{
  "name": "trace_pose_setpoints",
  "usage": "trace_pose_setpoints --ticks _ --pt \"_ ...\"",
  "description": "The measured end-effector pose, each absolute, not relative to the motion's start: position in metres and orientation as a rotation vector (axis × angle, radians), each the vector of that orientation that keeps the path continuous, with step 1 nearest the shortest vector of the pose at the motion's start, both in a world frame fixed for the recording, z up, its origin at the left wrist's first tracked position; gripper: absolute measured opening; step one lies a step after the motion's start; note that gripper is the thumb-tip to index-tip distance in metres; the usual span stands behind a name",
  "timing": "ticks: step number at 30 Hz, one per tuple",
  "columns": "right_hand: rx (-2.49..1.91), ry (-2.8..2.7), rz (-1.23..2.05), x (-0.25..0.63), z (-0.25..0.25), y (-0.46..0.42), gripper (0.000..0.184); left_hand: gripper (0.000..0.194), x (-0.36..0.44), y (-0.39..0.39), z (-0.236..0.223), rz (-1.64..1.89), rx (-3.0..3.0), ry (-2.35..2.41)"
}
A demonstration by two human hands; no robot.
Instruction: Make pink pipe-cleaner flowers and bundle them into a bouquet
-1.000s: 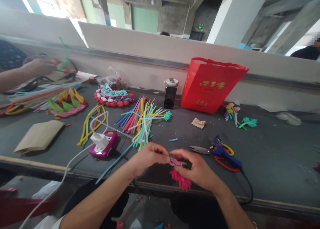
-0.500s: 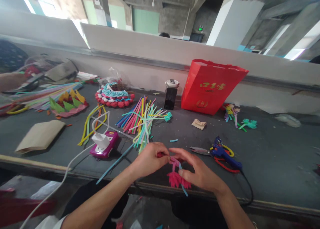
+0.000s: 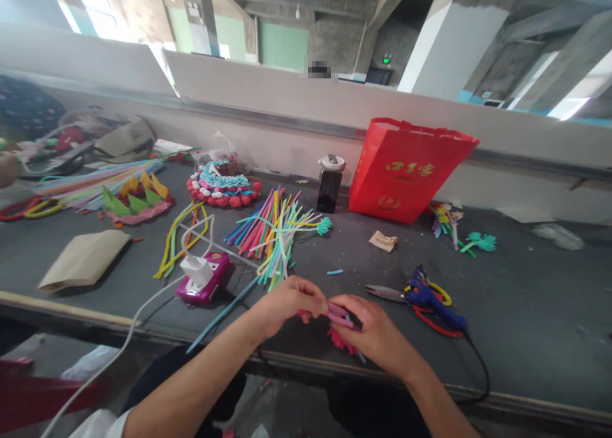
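Observation:
My left hand (image 3: 294, 304) is closed in a pinch on the near end of a pink pipe-cleaner piece (image 3: 338, 314), bent into narrow loops. My right hand (image 3: 375, 329) grips the same piece from the other side, thumb and fingers around it. Below the right fingers hangs a fringed red pipe-cleaner flower (image 3: 340, 340), and a bit of light blue stem shows behind it. Some more red fuzzy material peeks out under the left fingers; its shape is mostly hidden. Both hands are just above the table's front edge, close together.
Scissors (image 3: 386, 292) lie under a blue glue gun (image 3: 437, 304) to the right. A pile of pipe cleaners (image 3: 275, 231), a purple power socket (image 3: 203, 280) with a white cable, a red bag (image 3: 411, 170), a jar (image 3: 329, 183) and a brown paper packet (image 3: 83, 259) surround the work area.
My right hand has closed in on the pink piece and turned it, so its loops now face sideways. The red flower is now more covered by the right hand.

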State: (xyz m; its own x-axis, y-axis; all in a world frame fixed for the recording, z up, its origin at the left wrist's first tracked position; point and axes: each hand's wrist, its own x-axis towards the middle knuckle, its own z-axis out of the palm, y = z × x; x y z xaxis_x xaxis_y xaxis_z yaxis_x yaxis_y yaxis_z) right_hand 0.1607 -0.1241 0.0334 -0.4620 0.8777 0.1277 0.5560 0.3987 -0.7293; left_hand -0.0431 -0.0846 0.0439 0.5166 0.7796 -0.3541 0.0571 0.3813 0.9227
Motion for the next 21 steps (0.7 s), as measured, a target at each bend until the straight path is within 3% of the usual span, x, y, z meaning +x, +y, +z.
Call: trace_pose_setpoints --ticks 2,10,16,21 --pt "-1.154 -2.155 0.720 0.162 0.031 -0.123 0.027 0.012 -0.043 -0.083 0.042 0.584 1.063 0.935" --pt "-0.945 -2.194 0.282 0.164 0.030 -0.124 0.014 0.014 -0.043 -0.084 0.045 0.585 1.017 0.899" --pt "-1.016 -2.196 0.214 0.161 0.029 -0.128 0.014 0.015 -0.037 -0.091 0.049 0.652 1.407 1.046" --pt "-1.264 -2.018 0.386 0.156 0.029 -0.129 0.017 0.015 -0.036 -0.097 0.054 0.765 1.809 0.955"
